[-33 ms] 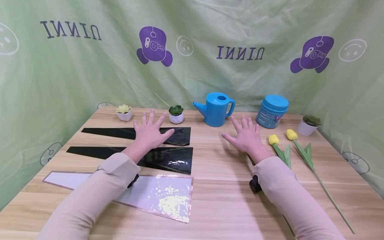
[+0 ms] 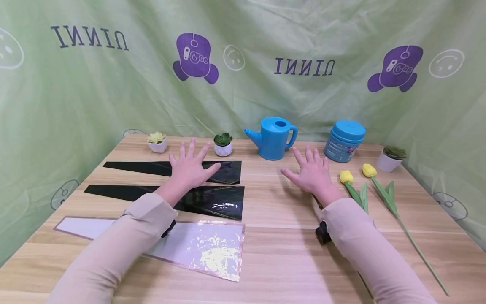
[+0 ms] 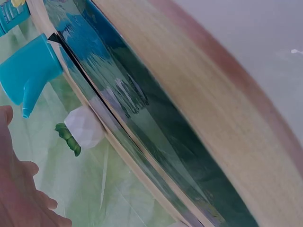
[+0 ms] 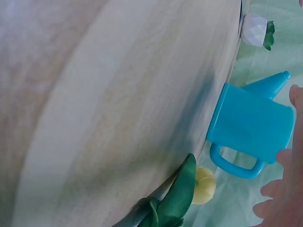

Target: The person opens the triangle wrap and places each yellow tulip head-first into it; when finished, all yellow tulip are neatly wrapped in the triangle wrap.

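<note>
In the head view my left hand [image 2: 187, 171] is spread palm down over two glossy black tapered sheets, the farther one [image 2: 133, 167] and the nearer one [image 2: 224, 202], holding nothing. Below that forearm lies a white tapered sheet [image 2: 182, 242] with a pinkish border. My right hand [image 2: 312, 173], fingers spread and holding nothing, is over the table between a blue watering can [image 2: 271, 141] and two yellow tulips, one [image 2: 346, 177] partly hidden by the sleeve, the other [image 2: 388, 198] in full view. In the right wrist view the watering can [image 4: 253, 123] appears beyond the fingers.
Along the table's back edge stand a pale potted succulent [image 2: 157, 143], a green one [image 2: 223, 145] in a white faceted pot, and a blue lidded jar [image 2: 344, 141]. Another potted succulent [image 2: 391, 159] is at the right edge. A green printed curtain [image 2: 243, 97] hangs behind.
</note>
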Available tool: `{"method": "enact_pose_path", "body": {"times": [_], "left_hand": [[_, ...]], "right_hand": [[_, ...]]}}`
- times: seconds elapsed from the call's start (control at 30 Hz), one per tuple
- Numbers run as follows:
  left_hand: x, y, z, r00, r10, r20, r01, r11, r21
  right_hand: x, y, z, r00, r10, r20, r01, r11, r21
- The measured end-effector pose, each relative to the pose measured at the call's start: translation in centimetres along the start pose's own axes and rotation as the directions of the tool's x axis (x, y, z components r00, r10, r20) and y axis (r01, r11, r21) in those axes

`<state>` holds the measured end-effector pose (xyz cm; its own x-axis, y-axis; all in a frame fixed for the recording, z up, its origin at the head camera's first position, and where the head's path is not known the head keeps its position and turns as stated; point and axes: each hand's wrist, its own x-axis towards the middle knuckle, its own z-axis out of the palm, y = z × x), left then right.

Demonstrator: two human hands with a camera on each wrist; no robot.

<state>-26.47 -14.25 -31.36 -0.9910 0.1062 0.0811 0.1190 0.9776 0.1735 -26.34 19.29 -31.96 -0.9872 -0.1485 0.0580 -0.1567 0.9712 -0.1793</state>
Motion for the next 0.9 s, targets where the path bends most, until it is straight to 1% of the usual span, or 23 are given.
{"method": "enact_pose_path", "body": {"times": [0.13,0.3,0.4,0.53,0.67,0.77,0.9], "left_hand": [[-0.1,0.0,0.0,1.0,-0.001,-0.005,0.001,1.0,-0.001],[-0.2,0.0,0.0,1.0,-0.006,0.0,0.006,1.0,-0.011],[-0.1,0.0,-0.1,1.0,0.003,0.0,-0.003,1.0,-0.025],[0.4,-0.1,-0.1,1.0,0.024,0.002,-0.024,0.998,-0.049],[1.0,-0.3,-0.1,0.998,0.058,-0.026,-0.06,0.994,-0.094],[1.4,-0.3,0.0,0.995,0.078,-0.057,-0.085,0.988,-0.126],[1.9,-0.4,0.3,0.994,0.09,-0.062,-0.098,0.984,-0.149]], "right_hand": [[0.0,-0.1,0.0,1.0,-0.001,-0.008,0.001,1.0,0.0],[-0.2,-0.1,-0.2,1.0,0.001,0.01,-0.001,1.0,0.007],[-0.6,0.1,-0.6,1.0,0.0,0.021,0.0,1.0,0.014],[-1.3,0.6,-1.3,0.999,-0.002,0.038,0.0,0.999,0.05],[-2.3,1.2,-2.2,0.998,0.009,0.065,-0.017,0.993,0.121],[-3.2,1.8,-2.5,0.997,0.005,0.079,-0.02,0.981,0.192],[-4.3,2.7,-2.6,0.997,-0.008,0.081,-0.013,0.966,0.259]]}}
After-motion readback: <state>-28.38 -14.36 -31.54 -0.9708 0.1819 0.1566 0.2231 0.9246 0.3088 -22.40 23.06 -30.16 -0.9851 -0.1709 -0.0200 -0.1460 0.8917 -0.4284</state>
